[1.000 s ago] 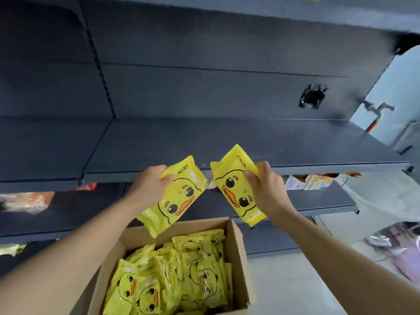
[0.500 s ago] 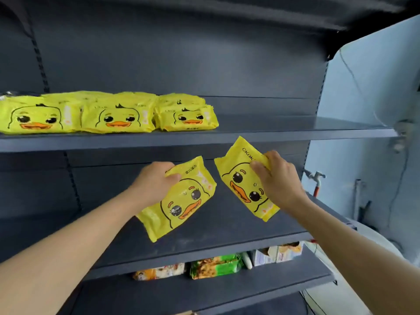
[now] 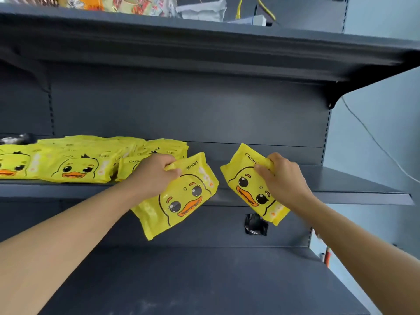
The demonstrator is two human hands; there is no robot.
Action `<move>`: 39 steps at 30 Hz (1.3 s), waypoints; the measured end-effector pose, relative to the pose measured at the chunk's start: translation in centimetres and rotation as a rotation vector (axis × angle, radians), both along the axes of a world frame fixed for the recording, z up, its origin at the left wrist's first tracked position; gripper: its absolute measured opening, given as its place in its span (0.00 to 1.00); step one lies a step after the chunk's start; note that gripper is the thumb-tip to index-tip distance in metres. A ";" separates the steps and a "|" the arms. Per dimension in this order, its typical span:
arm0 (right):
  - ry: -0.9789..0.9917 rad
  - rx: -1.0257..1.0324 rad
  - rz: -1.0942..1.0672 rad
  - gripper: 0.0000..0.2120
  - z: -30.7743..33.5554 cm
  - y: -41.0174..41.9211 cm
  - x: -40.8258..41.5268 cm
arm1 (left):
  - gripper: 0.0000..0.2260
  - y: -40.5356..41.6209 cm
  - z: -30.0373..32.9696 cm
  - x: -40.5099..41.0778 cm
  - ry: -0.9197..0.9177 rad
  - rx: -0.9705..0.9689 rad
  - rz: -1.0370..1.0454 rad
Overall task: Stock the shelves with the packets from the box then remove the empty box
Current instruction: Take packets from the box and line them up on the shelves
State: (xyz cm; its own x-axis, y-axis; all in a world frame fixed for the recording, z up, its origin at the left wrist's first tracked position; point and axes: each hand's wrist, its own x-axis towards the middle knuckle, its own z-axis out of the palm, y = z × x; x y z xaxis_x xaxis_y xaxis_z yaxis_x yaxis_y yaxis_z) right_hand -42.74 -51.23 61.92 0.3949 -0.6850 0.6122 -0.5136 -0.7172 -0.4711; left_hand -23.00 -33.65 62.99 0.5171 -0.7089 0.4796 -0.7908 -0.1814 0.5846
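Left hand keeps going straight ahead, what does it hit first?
Probably the rightmost stack of yellow duck-print packets on the dark grey metal shelf: the left hand already overlaps it. Depth is unclear; its held yellow duck packet may touch first.

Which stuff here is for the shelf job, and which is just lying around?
For the job:
- yellow duck packet in left hand
- yellow duck packet in right hand
- stocked duck packets
- middle shelf

Lying about:
- top-shelf clutter
- yellow cable
- crumpled black wrapper
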 end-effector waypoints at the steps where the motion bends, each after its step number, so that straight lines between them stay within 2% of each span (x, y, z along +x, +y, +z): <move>1: 0.001 -0.010 0.002 0.14 0.6 -0.7 0.1 | 0.09 -0.3 0.8 0.1 -0.006 -0.001 0.015; 10: 0.067 -0.029 0.020 0.15 5.0 -5.9 5.8 | 0.10 -2.1 7.4 3.9 -0.072 -0.027 0.070; 13: 0.085 -0.026 0.020 0.14 5.7 -7.1 8.1 | 0.07 -2.9 8.7 6.2 -0.080 -0.016 0.047; 23: 0.188 -0.036 0.023 0.14 6.8 -12.6 14.8 | 0.06 -7.3 11.6 12.4 -0.075 0.002 0.043; 29: 0.286 -0.037 0.124 0.13 7.2 -18.0 20.6 | 0.06 -10.8 12.4 15.2 -0.114 -0.006 0.098; 35: 0.474 -0.145 0.274 0.08 6.9 -22.4 26.7 | 0.06 -14.6 12.6 17.9 -0.116 -0.002 0.152; 39: 0.524 -0.200 0.343 0.11 6.3 -24.1 29.7 | 0.06 -15.9 12.3 19.5 -0.107 0.006 0.179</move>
State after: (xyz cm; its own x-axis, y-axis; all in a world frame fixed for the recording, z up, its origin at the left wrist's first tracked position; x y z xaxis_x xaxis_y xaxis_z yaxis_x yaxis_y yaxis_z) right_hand -13.00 -75.38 68.19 0.8509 -0.3603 0.3823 -0.3656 -0.9287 -0.0613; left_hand -3.50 -49.58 75.33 0.5818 -0.6129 0.5347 -0.8029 -0.3280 0.4977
